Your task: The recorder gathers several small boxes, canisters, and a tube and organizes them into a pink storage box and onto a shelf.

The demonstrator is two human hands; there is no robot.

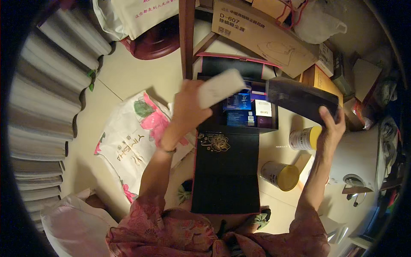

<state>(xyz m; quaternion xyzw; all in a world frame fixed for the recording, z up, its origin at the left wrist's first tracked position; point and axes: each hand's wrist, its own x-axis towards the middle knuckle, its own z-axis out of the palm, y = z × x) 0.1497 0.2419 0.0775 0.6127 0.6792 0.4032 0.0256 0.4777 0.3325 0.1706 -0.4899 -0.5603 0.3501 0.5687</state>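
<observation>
My left hand (191, 110) grips a whitish rectangular box (222, 88), blurred, above the left side of an open black gift box (268, 128). Off to the right, my right hand (334, 123) holds one end of a dark, flat rectangular box (300, 98), tilted over the gift box's right edge. Inside the gift box lie several small cartons, among them a blue carton (240, 118) and a white-topped carton (263, 108). The black front flap (226, 173) with a gold flower print is folded out on the floor towards me. Another flap (232, 67) stands open at the back.
A white floral bag (122, 141) lies on the left. Two yellow-lidded cans (287, 177) are on the tiled floor at right. Behind are a long cardboard box (263, 35), a wooden post (187, 41) and a red plastic stool (157, 41). Grey curtains (41, 122) hang at far left.
</observation>
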